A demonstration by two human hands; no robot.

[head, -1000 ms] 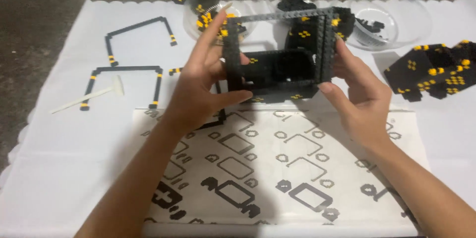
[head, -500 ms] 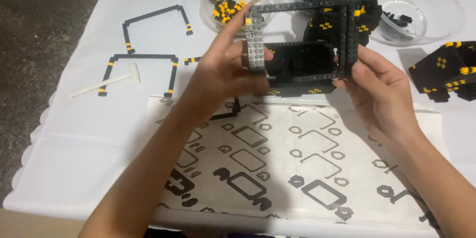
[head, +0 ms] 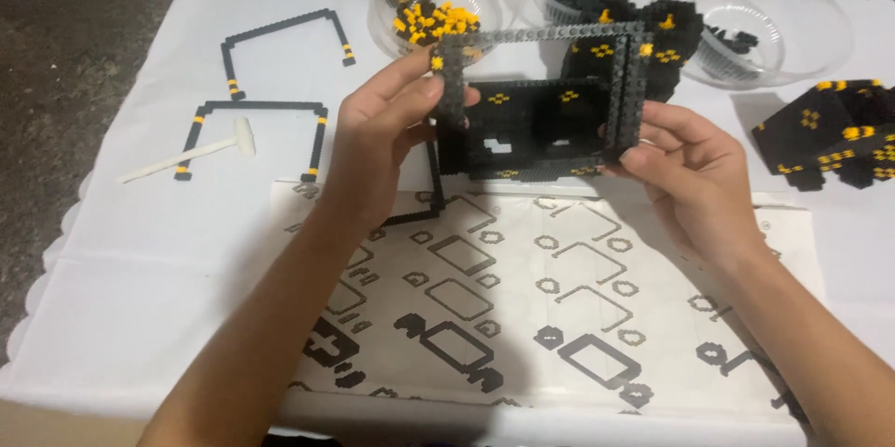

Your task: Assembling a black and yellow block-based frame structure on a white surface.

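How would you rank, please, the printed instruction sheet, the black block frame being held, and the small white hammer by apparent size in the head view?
1. Printed instruction sheet, largest.
2. Black block frame, held by both hands; it is raised nearer the camera, so it looks bigger than it is.
3. White hammer, smallest.

dim, soft overhead light, faint shadows under forearms, slight blur.

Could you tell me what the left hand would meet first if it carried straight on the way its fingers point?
The left hand points up and away, gripping the black brick frame. Beyond the frame, it would probably first meet the clear bowl of yellow and black pieces, though depth is hard to judge.
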